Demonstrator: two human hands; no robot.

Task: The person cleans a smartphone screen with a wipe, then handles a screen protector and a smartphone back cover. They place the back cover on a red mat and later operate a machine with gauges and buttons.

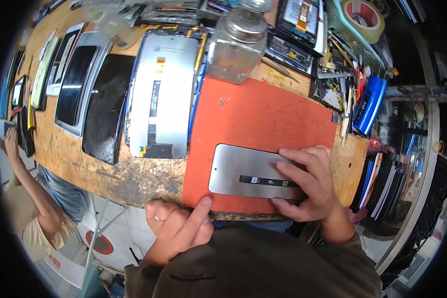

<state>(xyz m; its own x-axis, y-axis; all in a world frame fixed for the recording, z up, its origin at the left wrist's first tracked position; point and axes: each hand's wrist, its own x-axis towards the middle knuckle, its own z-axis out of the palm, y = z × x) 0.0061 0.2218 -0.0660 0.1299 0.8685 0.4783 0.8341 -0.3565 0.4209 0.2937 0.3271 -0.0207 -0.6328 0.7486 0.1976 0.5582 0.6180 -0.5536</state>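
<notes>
A silver-backed phone screen panel [228, 174] lies on an orange mat [263, 114] at the table's near edge. A black strip with small labels runs along its back. My right hand [313, 184] grips the panel's right end, thumb on the near edge and fingers spread over the back and far edge. To the left of the panel, my left hand [179, 226] is at the mat's near corner. Its index finger stretches toward the mat while the other fingers curl loosely, with nothing visible in them. A ring shows on one finger.
Left of the mat lie a larger silver panel [171, 94], a dark scratched screen [107, 109] and a phone [78, 84]. A glass jar [236, 47] stands at the mat's far edge. Tools and a blue cylinder [370, 105] sit right. Another person's arm [35, 193] is far left.
</notes>
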